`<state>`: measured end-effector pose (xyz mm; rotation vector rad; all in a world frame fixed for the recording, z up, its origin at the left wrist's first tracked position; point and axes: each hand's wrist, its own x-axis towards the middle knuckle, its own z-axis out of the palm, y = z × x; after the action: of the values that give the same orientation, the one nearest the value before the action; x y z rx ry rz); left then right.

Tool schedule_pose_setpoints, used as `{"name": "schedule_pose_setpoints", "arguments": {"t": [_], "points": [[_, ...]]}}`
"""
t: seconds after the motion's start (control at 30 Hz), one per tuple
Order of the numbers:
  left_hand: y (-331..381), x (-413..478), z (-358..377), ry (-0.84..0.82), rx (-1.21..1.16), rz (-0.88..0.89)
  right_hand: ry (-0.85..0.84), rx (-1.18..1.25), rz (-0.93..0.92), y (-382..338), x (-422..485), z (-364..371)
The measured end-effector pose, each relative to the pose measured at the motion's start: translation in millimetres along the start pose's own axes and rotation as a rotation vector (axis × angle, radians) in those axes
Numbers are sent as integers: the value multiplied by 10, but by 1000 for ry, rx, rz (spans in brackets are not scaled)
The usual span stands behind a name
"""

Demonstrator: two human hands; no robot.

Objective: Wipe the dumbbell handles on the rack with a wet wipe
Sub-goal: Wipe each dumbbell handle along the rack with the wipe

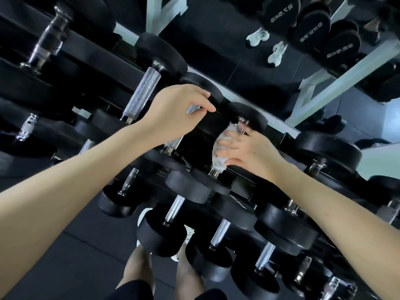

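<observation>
Black round-headed dumbbells with silver knurled handles lie in rows on a dark rack [104, 100]. My left hand [175, 113] grips the handle of one dumbbell [173, 142] on the upper row, its fingers curled over the bar. Just to its right, my right hand [249, 150] wraps a white wet wipe [219, 146] around the handle of the neighbouring dumbbell [246, 118]. The wipe covers most of that handle; only its chrome ends show.
Another knurled handle [142, 94] lies left of my left hand. Lower rows hold smaller dumbbells [161, 234]. A mirror [238, 40] behind the rack reflects dumbbells and white shoes. My legs [138, 271] stand on dark floor below.
</observation>
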<state>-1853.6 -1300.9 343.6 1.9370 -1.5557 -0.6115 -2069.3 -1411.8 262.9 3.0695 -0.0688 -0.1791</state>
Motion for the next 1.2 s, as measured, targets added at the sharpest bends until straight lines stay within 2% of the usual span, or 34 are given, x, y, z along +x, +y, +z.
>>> {"name": "schedule_pose_setpoints", "arguments": {"t": [0.1,0.2,0.27,0.3,0.4,0.5,0.57,0.7,0.87,0.97,1.0,1.1,1.17,1.2], "points": [[19,-6,1,-34,28,35,6,81,158,-119,41,45],[17,-8,-16,-75,55,51,31,208,209,-458,-29,124],[22,1,-21,-108,73,70,51,363,304,-557,-31,70],[33,7,-22,-124,69,82,79,465,408,-593,-27,13],[85,16,-16,-165,22,94,265,673,681,-778,-74,-174],[133,11,32,-236,-8,110,456,792,843,-1002,-217,-422],[178,-7,98,-299,-63,110,508,907,1019,-1094,-349,-606],[312,-56,328,-348,-124,91,571,905,1208,-1230,-717,-816],[729,-177,749,-426,-168,53,765,881,1507,-1213,-1347,-816],[1103,-263,1114,-431,-259,3,845,740,1533,-1119,-1632,-658],[1231,-284,1249,-409,-281,-10,825,714,1515,-1060,-1708,-560],[1520,-318,1643,-281,-264,-22,547,804,1302,-862,-1840,-230],[1645,-344,1863,-225,-225,-82,357,861,1095,-795,-1908,-91],[1691,-366,1968,-213,-228,-134,312,905,1048,-770,-1964,-59]]}}
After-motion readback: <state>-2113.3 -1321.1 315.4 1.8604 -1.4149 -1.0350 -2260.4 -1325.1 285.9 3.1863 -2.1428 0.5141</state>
